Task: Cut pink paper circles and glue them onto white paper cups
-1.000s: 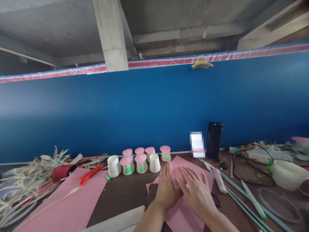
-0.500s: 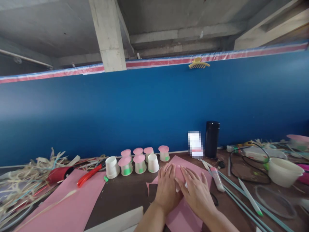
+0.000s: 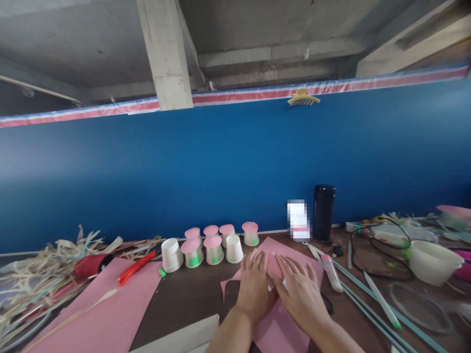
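My left hand [image 3: 253,282] and my right hand [image 3: 300,291] lie side by side, fingers stretched out, over a small pink paper piece [image 3: 273,264]. Something white peeks out between my thumbs, mostly covered by the hands. Beneath them is a larger pink paper sheet [image 3: 281,331] with a ragged cut edge on its left. Just to the right of my right hand lies a glue tube [image 3: 331,274] with a pink end. Left of my hands stand several upside-down paper cups [image 3: 214,251], most topped with pink discs; two are bare white.
On the left are another pink sheet [image 3: 121,304], a red-handled tool [image 3: 136,268] and a heap of pale strips [image 3: 47,274]. To the right stand a black bottle [image 3: 324,213] and a white bowl [image 3: 434,262], with a white pen [image 3: 382,300], cables and blue-green strips.
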Tool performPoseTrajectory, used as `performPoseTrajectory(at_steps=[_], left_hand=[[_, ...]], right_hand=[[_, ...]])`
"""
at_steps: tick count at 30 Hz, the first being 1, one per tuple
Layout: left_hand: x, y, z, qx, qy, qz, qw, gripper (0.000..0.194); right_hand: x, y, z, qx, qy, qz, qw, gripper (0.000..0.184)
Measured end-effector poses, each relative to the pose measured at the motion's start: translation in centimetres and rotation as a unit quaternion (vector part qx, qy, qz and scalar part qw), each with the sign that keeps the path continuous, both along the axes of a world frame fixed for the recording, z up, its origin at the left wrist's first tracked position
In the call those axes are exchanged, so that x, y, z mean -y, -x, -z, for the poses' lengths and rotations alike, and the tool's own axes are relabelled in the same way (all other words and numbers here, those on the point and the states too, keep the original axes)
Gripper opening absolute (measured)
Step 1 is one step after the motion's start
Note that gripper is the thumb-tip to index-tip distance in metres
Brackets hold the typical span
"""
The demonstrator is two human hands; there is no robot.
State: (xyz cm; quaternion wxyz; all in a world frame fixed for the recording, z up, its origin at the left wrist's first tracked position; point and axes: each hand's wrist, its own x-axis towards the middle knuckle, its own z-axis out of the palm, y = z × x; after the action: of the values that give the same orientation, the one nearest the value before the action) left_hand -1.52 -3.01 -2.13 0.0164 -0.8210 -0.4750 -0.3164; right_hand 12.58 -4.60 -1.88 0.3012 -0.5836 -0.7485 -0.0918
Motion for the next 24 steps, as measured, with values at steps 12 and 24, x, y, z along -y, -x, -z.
performPoseTrajectory(at_steps=[12, 24], left_hand=[[0.02, -0.14, 0.42, 0.011, -0.035, -0.010, 0.999, 0.066], [0.05, -0.14, 0.14, 0.013, -0.009, -0.011, 1.000, 0.064]], right_hand=[[-0.99, 0.34, -0.57, 0.011, -0.026, 0.013, 1.000, 0.045], [-0.80, 0.50, -0.68, 0.024, -0.020, 0.014, 0.999, 0.046]])
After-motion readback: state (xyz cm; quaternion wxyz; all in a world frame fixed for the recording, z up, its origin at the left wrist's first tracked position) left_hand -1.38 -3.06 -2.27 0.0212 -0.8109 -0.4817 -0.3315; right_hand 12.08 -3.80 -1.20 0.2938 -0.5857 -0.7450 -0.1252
